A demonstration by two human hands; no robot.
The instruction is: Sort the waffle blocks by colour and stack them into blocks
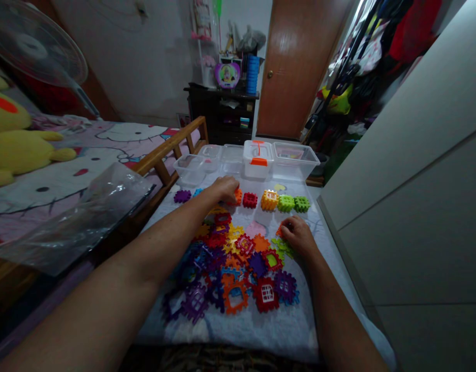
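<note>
My left hand reaches forward and closes over an orange block at the left end of a row of assembled cubes. That row holds a red cube, an orange-yellow cube and two green cubes. My right hand rests fingers curled at the right edge of a pile of flat interlocking tiles in purple, red, orange, yellow and green, pinching a small orange tile. A purple tile lies alone at the left. Everything sits on a pale towel.
Several clear plastic tubs and a white box with an orange latch stand behind the cubes. A wooden bed rail, a clear plastic bag and a yellow plush lie left. A white cabinet wall rises right.
</note>
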